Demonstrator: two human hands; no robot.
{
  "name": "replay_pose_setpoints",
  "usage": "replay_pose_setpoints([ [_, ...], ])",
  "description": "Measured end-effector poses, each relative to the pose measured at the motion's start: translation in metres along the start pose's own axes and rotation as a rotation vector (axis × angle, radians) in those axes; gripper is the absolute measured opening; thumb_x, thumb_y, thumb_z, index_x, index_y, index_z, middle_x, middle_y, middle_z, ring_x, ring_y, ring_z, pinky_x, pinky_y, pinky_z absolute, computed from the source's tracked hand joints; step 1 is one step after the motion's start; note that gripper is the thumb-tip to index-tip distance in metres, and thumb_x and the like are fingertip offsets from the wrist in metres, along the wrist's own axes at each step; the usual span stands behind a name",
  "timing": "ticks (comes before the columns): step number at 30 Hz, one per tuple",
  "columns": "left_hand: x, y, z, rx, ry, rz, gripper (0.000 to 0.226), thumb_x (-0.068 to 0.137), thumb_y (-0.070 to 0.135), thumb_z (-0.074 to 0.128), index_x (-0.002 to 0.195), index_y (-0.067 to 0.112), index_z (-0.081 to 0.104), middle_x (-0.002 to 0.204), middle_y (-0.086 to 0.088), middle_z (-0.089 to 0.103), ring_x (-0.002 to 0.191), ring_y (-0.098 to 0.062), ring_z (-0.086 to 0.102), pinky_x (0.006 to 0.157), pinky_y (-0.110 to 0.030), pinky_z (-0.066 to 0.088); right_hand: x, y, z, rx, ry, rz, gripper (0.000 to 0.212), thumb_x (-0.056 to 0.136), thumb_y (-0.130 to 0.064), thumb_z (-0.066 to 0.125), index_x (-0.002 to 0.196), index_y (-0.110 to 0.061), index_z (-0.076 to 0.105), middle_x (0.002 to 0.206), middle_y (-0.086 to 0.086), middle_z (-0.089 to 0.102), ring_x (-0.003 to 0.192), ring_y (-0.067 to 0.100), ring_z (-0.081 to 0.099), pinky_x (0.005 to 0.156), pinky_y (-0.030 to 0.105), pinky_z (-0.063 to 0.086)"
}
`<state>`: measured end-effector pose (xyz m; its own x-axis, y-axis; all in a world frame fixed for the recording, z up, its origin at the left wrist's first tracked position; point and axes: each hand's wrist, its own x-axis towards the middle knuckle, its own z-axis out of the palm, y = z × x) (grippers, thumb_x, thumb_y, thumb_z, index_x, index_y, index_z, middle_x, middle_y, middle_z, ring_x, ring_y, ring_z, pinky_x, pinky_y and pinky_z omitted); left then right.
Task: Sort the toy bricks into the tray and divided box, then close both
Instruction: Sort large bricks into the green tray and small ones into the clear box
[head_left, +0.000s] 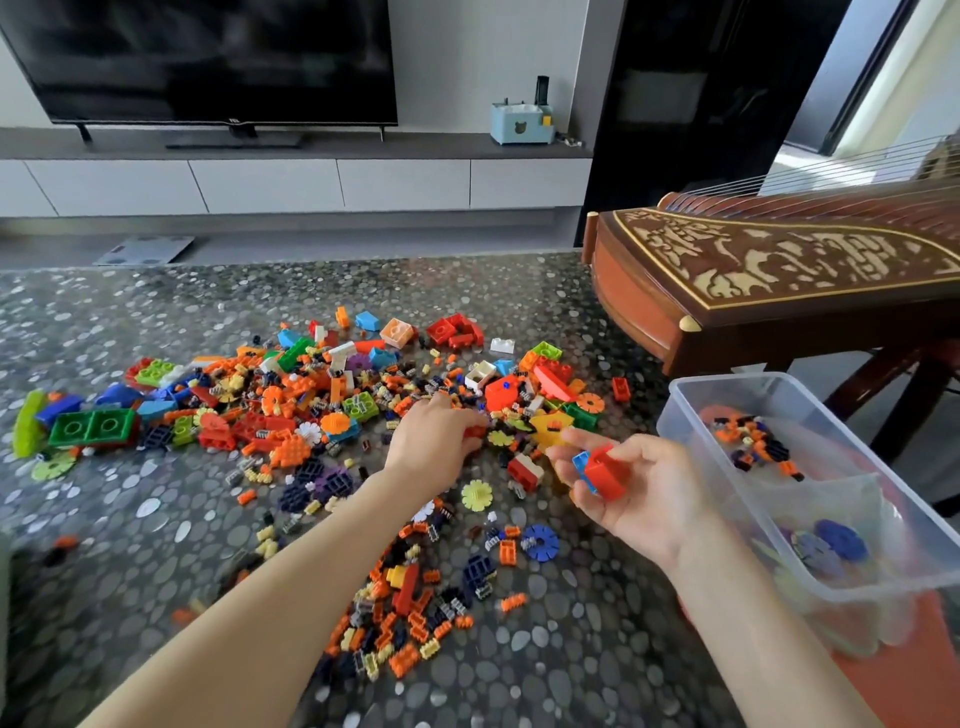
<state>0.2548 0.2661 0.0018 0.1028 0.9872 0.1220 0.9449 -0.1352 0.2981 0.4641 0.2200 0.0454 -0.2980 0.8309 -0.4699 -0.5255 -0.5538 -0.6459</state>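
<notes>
Toy bricks (291, 405) strewn, left hand (436, 436) pinching red piece (474, 431), right hand (639, 488) holding red brick (605, 470)

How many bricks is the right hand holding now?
2 in the right hand: a red brick and a blue brick just left of it; others may be hidden.

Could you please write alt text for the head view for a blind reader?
A person's right hand holds a red brick and a blue brick while the left hand reaches into a pile of toy bricks on a pebble-patterned table; a clear divided box stands at right.
</notes>
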Motion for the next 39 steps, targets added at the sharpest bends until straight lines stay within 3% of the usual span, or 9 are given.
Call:
replay_pose_setpoints([
  [4, -0.003, 0.004, -0.006, -0.109, 0.133, -0.016, 0.025, 0.097, 0.031, 0.049, 0.109, 0.018, 0.067, 0.097, -0.003, 0.058, 0.089, -0.022, 0.054, 0.071, -0.028, 0.04, 0.009, 0.004, 0.008, -0.27, 0.086, -0.073, 0.026, 0.085, -0.012, 0.054, 0.104, 0.0, 0.067, 0.075, 0.009, 0.058, 0.059, 0.017, 0.052, 0.04, 0.022, 0.038],
  [6, -0.006, 0.01, -0.015, -0.281, 0.135, -0.152, 0.031, 0.099, 0.033, 0.043, 0.088, 0.011, 0.062, 0.076, -0.002, 0.053, 0.064, -0.017, 0.048, 0.056, -0.027, 0.032, 0.015, 0.012, 0.014, -0.726, 0.199, -0.243, 0.02, 0.087, -0.023, 0.064, 0.098, -0.008, 0.071, 0.068, -0.005, 0.054, 0.057, 0.012, 0.051, 0.045, 0.022, 0.035],
  [10, -0.013, 0.018, -0.035, -1.193, -0.023, -0.622, 0.027, 0.098, 0.022, 0.039, 0.08, 0.006, 0.05, 0.066, -0.006, 0.044, 0.051, -0.015, 0.038, 0.046, -0.026, 0.027, 0.028, 0.035, 0.025, -1.746, 0.437, -0.59, 0.033, 0.087, -0.045, 0.061, 0.079, -0.014, 0.066, 0.1, 0.001, 0.069, 0.078, 0.012, 0.067, 0.048, 0.023, 0.037],
  [16, -0.029, 0.02, -0.046, -1.831, -0.241, -0.823, 0.023, 0.085, 0.005, 0.032, 0.068, 0.005, 0.047, 0.068, -0.012, 0.055, 0.054, -0.019, 0.046, 0.034, -0.013, 0.027, 0.038, 0.045, 0.028, -2.091, 0.464, -0.638, 0.036, 0.096, -0.034, 0.052, 0.067, -0.018, 0.038, 0.066, -0.007, 0.037, 0.061, 0.015, 0.046, 0.042, 0.022, 0.022],
  [21, -0.027, 0.029, -0.047, -1.539, -0.248, -0.753, 0.028, 0.09, 0.016, 0.045, 0.062, 0.012, 0.048, 0.052, 0.0, 0.041, 0.044, -0.011, 0.035, 0.036, -0.015, 0.024, 0.017, 0.053, 0.014, -1.735, 0.356, -0.633, 0.026, 0.09, -0.038, 0.057, 0.08, -0.014, 0.055, 0.074, -0.004, 0.054, 0.063, 0.015, 0.052, 0.05, 0.022, 0.034],
  [27, -0.011, 0.046, -0.026, -0.532, -0.088, -0.28, 0.028, 0.093, 0.031, 0.054, 0.117, 0.018, 0.058, 0.077, 0.001, 0.053, 0.046, -0.011, 0.042, 0.042, -0.02, 0.031, -0.003, 0.043, -0.015, -0.987, 0.309, -0.437, 0.016, 0.08, -0.03, 0.071, 0.092, -0.029, 0.061, 0.092, -0.005, 0.064, 0.066, 0.007, 0.053, 0.057, 0.022, 0.039],
  [32, 0.015, 0.063, -0.01, -0.203, -0.089, -0.113, 0.05, 0.09, 0.035, 0.059, 0.137, 0.024, 0.045, 0.103, -0.002, 0.065, 0.078, -0.021, 0.062, 0.05, -0.025, 0.041, -0.004, 0.04, -0.032, -1.022, 0.348, -0.489, 0.01, 0.077, -0.032, 0.074, 0.085, -0.034, 0.068, 0.081, -0.014, 0.068, 0.076, 0.006, 0.062, 0.07, 0.035, 0.054],
  [35, 0.028, 0.069, -0.002, -0.128, -0.115, -0.061, 0.042, 0.088, 0.033, 0.063, 0.128, 0.022, 0.055, 0.119, -0.002, 0.063, 0.094, -0.022, 0.062, 0.066, -0.029, 0.047, 0.001, 0.034, -0.04, -0.904, 0.395, -0.52, 0.012, 0.081, -0.032, 0.069, 0.091, -0.028, 0.063, 0.07, -0.006, 0.063, 0.061, 0.01, 0.056, 0.059, 0.033, 0.046],
  [39, 0.031, 0.075, 0.003, -0.094, -0.128, -0.048, 0.036, 0.087, 0.037, 0.064, 0.114, 0.013, 0.063, 0.105, -0.005, 0.066, 0.09, -0.023, 0.061, 0.066, -0.028, 0.044, 0.014, 0.031, -0.046, -1.11, 0.564, -0.744, 0.01, 0.088, -0.026, 0.06, 0.089, -0.018, 0.053, 0.073, 0.002, 0.06, 0.062, 0.018, 0.057, 0.055, 0.032, 0.047],
])
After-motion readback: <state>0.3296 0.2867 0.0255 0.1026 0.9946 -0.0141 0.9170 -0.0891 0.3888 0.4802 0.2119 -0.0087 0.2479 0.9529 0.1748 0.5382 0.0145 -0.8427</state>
